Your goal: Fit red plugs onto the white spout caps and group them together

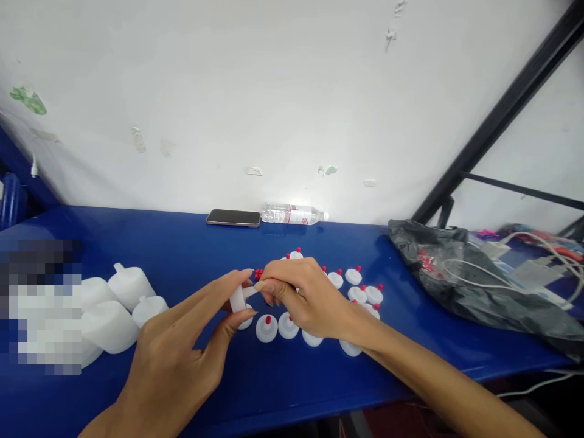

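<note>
the left hand (176, 350) comes in over the front edge of the worktop (283, 380), thumb and fingers clamped on the rim of a white cap (237, 299), which is held up over the middle of the worktop, tilted so its spout points right. the right hand (314, 301) has thumb and forefinger pinched together on the spout's tip; i cannot tell whether they hide a separate piece there.

under and around the right hand, white caps with red tips (267, 328) lie spread from near the front edge toward the middle. white containers (114, 325) huddle toward the left edge, partly blurred out. just beyond the fingertips sit small red pieces (258, 274). a black plastic bag (483, 316) covers the right end, bearing a clear packet (429, 261). along the back edge, a phone (233, 218) lies flat beside a clear bottle (294, 214) on its side.
</note>
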Demonstrator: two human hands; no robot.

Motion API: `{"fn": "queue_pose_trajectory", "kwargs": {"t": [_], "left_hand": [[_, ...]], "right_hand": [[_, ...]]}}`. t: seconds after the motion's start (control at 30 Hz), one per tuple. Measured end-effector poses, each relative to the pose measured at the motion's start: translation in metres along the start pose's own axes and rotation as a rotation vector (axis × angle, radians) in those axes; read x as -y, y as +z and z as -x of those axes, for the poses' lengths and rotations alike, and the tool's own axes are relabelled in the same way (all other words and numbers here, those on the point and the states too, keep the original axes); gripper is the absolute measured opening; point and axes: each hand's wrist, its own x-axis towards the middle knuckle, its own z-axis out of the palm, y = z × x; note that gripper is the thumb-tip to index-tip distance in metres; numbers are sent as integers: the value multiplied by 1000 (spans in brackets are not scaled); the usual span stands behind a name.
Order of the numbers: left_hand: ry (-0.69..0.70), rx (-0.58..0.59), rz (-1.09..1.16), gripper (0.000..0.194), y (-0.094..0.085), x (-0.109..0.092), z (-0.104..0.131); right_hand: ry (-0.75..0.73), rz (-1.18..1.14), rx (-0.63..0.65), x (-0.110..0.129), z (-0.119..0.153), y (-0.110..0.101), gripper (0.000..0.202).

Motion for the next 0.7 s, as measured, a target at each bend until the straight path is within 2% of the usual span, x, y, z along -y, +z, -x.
{"fn": "queue_pose_trajectory", "kwargs": {"t": [0.27,0.47,0.57,0.63,0.7], "left_hand": [[-44,-8,49,27,-7,-8,-4],[-43,19,67,26,-6,-3,-3],[13,54,11,39,-8,3,-7],[28,58,-68,50,-12,7,-10],[28,34,-139,48,-20,10,-11]], "right_hand": [[-14,140,6,5,4,-1,34],[-11,178,19,8,4,-1,34],[30,154,58,15,-2,-12,39],[110,225,82,19,-6,-25,41],[212,350,99,19,-9,-39,46]]}}
